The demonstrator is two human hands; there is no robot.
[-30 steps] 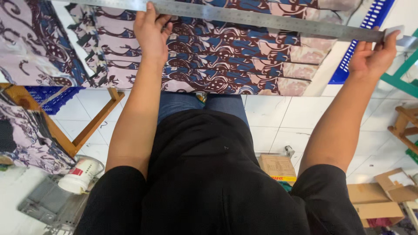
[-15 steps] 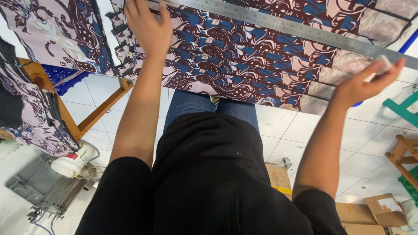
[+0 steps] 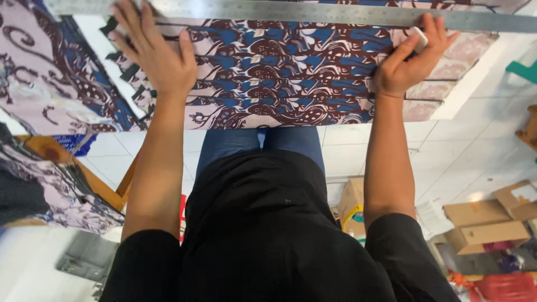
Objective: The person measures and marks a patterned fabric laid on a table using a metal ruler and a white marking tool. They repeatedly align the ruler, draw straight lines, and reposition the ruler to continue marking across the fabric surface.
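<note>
A long steel ruler (image 3: 313,12) lies across a stack of patterned fabric (image 3: 279,72) in maroon, blue and pale pink on the table. My left hand (image 3: 154,53) presses flat with spread fingers on the fabric and the ruler's left part. My right hand (image 3: 405,59) pinches a small white piece of chalk (image 3: 420,39) just below the ruler's edge, right of the middle. My forearms reach out over my black shirt and blue jeans.
More of the same patterned fabric (image 3: 39,84) lies at the left and hangs over a wooden frame (image 3: 67,168). Cardboard boxes (image 3: 486,223) sit on the white tiled floor at the right. A grey metal part (image 3: 86,257) lies at the lower left.
My right hand has come in from the ruler's far right end toward the middle, still holding the chalk. The ruler now lies more level. My left hand has spread flat.
</note>
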